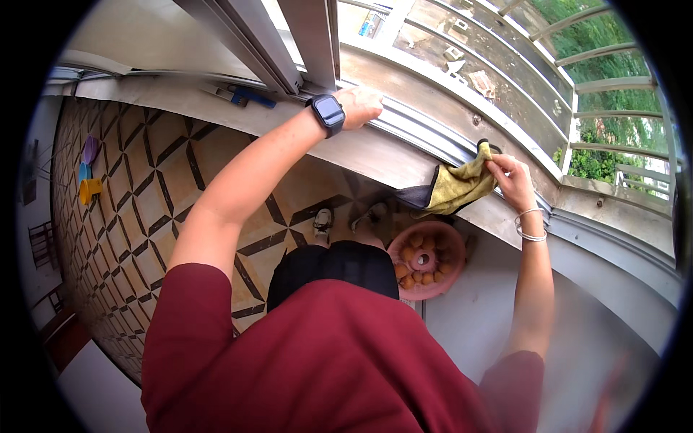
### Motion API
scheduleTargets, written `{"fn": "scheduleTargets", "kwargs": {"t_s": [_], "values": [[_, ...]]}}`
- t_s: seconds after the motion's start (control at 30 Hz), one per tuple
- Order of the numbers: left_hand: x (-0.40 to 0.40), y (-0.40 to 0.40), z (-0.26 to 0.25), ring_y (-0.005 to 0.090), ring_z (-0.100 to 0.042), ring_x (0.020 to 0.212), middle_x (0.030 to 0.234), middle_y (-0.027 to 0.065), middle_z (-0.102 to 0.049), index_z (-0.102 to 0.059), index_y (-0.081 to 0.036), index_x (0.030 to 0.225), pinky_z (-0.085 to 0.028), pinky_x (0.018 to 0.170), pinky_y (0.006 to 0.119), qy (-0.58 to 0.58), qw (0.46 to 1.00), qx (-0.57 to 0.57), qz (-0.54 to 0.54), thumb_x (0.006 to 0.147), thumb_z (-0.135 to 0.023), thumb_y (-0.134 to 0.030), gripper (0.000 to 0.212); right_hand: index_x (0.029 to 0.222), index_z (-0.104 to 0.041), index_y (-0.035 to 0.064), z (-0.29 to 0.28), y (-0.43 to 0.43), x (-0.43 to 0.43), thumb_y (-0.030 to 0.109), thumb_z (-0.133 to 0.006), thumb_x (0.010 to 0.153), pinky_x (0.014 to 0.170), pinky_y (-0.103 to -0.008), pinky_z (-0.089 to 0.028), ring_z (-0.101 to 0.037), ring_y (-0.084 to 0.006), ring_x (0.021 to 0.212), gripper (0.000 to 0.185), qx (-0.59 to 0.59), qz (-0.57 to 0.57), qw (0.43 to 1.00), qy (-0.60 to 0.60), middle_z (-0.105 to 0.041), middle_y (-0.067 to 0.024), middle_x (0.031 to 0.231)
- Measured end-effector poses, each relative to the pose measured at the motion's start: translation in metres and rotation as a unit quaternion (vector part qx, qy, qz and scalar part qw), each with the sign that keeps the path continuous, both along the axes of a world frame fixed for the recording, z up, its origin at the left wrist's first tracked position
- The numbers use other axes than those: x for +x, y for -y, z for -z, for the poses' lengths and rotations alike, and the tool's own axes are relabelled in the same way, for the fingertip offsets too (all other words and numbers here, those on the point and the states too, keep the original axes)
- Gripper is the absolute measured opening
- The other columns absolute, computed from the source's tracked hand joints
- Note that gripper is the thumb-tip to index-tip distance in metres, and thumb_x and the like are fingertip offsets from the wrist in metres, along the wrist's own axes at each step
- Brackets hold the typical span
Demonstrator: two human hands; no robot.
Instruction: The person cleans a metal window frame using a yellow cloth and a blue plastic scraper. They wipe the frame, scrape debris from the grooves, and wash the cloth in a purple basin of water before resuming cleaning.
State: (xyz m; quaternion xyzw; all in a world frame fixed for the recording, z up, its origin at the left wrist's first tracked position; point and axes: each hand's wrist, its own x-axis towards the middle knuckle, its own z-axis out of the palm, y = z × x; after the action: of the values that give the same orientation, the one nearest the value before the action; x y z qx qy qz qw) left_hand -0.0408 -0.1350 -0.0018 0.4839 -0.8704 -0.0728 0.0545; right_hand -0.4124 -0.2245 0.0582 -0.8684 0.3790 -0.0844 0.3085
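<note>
My right hand (511, 178) pinches the upper edge of a yellow-and-grey cleaning cloth (460, 184) with dark trim. The cloth drapes over the metal window track (422, 123) and the inner sill, and its grey end hangs past the sill's edge. My left hand (360, 106), with a black smartwatch (328, 112) at its wrist, rests at the track beside the upright frame of a sliding window (311, 43). Its fingers are curled, and their undersides are hidden, so I cannot tell if they grip anything.
A blue-and-grey tool (243, 97) lies on the sill (184, 105) at the left. Below the cloth stands a pink plastic basket (460, 257) of round orange-brown fruit. Metal bars (612, 84) enclose the outside ledge. Plastic containers, including a yellow one (90, 190), stand on the tiled floor (216, 157).
</note>
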Motion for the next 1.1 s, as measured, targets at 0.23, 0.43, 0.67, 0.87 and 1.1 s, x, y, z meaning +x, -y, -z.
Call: {"fn": "scheduleTargets", "kwargs": {"t_s": [0.23,0.43,0.67,0.87,1.1], "values": [[-0.098,-0.032,-0.023,0.0216,-0.055,0.115,0.12,0.0164,-0.06,-0.049,-0.003,0.132,-0.045,0.095,0.035,-0.452,0.862,0.216,-0.082,0.086,-0.07,-0.024,0.054,0.107,-0.068,-0.0018,-0.002,-0.062,0.049,0.006,-0.067,0.088,0.084,-0.0269,-0.047,-0.06,-0.0146,0.095,0.021,0.013,0.111,0.924,0.365,-0.067,-0.0107,0.104],[-0.13,-0.075,0.001,0.0197,-0.062,0.1,0.108,0.0137,-0.066,-0.052,0.001,0.116,-0.048,0.087,0.032,-0.533,0.746,0.164,-0.364,0.086,-0.07,-0.017,0.039,0.098,-0.071,0.0017,0.02,-0.05,0.115,0.013,-0.066,0.088,0.072,-0.0292,-0.05,-0.066,-0.0199,0.081,0.016,-0.143,0.258,0.914,0.279,-0.07,-0.0125,0.089],[-0.043,-0.09,0.007,0.0329,-0.063,0.09,0.095,0.0183,-0.062,-0.047,-0.002,0.107,-0.049,0.078,0.037,-0.501,0.712,-0.139,-0.472,0.082,-0.06,0.002,0.028,0.088,-0.061,-0.0004,0.05,-0.047,0.19,0.023,-0.059,0.088,0.087,-0.0426,-0.046,-0.057,-0.0359,0.098,0.024,-0.167,-0.096,0.981,0.007,-0.059,-0.0197,0.104],[-0.012,-0.101,0.006,0.0255,-0.062,0.097,0.099,0.0146,-0.062,-0.048,-0.001,0.113,-0.048,0.083,0.033,-0.529,0.72,-0.155,-0.421,0.079,-0.062,0.006,0.038,0.068,-0.064,-0.0015,0.046,-0.007,0.226,0.014,-0.06,0.076,0.077,-0.0411,-0.051,-0.061,-0.0347,0.085,0.018,-0.15,-0.277,0.946,-0.073,-0.064,-0.0193,0.086],[-0.009,-0.116,0.016,0.0125,-0.062,0.077,0.084,0.0085,-0.066,-0.05,0.003,0.112,-0.048,0.068,0.027,-0.609,0.63,0.028,-0.482,0.093,-0.061,-0.018,0.031,0.072,-0.068,0.0004,0.019,-0.01,0.281,0.013,-0.069,0.067,0.064,-0.0433,-0.051,-0.064,-0.0343,0.068,0.013,-0.124,-0.365,0.897,-0.216,-0.064,-0.0191,0.071]]}}
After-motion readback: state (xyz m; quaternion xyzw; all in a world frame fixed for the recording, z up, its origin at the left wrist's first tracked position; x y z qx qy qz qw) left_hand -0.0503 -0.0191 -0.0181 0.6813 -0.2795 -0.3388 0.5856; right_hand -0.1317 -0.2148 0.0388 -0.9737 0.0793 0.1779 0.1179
